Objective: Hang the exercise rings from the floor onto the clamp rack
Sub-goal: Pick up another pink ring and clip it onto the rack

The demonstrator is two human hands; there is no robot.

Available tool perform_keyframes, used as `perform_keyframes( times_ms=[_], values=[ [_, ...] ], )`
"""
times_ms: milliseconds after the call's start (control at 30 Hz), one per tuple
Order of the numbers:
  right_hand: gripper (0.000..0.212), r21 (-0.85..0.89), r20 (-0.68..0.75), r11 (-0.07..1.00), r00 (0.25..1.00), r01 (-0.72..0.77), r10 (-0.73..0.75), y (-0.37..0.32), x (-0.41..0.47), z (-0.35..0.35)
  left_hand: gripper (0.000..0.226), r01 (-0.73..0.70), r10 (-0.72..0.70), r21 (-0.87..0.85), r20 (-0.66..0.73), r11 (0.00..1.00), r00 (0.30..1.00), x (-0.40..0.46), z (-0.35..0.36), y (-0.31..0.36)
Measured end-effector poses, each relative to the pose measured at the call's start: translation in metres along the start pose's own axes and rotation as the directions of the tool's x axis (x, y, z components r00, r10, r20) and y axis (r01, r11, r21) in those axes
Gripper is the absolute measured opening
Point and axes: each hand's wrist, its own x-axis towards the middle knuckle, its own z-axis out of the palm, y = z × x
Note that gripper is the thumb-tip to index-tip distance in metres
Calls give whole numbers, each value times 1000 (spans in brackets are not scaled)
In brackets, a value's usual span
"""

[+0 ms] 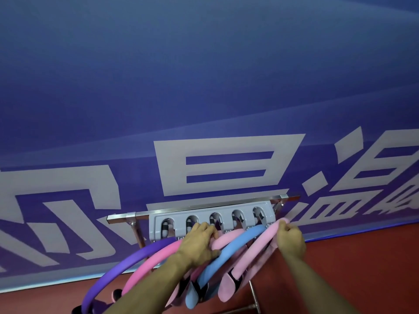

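A grey clamp rack [210, 217] with several slots hangs from a metal bar [204, 208]. Several foam exercise rings hang from it side by side: a purple ring [118, 266], a hot pink ring [154, 259], a pale pink ring [229, 237], a blue ring [235, 248] and a light pink ring [260, 245] at the right. My left hand [199, 242] rests over the tops of the middle rings, fingers curled on the pale pink one. My right hand [291, 240] grips the top of the light pink ring by the rightmost clamp.
A blue banner wall [204, 87] with large white characters stands right behind the rack. The red floor [351, 268] lies below. The rack's metal stand leg [252, 295] reaches down at the lower right.
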Motion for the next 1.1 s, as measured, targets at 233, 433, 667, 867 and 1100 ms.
perform_keyframes(
  times_ms=[233,433,667,867,1100],
  values=[
    [5,-57,242,730,719,681,-651,-14,-5,12,47,6,-6,25,2,1000,1000,1,-2,0],
    [34,-108,814,290,252,951,-524,-32,-6,13,48,-11,14,76,-45,997,999,3,1,12],
    [35,-158,858,137,205,978,-471,-40,0,7,45,2,4,149,-45,989,999,7,6,17],
    [34,-155,872,160,211,975,-442,-44,5,3,42,45,-42,72,-51,996,998,5,11,20],
    [34,-149,877,217,231,965,-422,-48,-2,8,47,45,-44,38,-28,998,999,4,11,14]
  ],
)
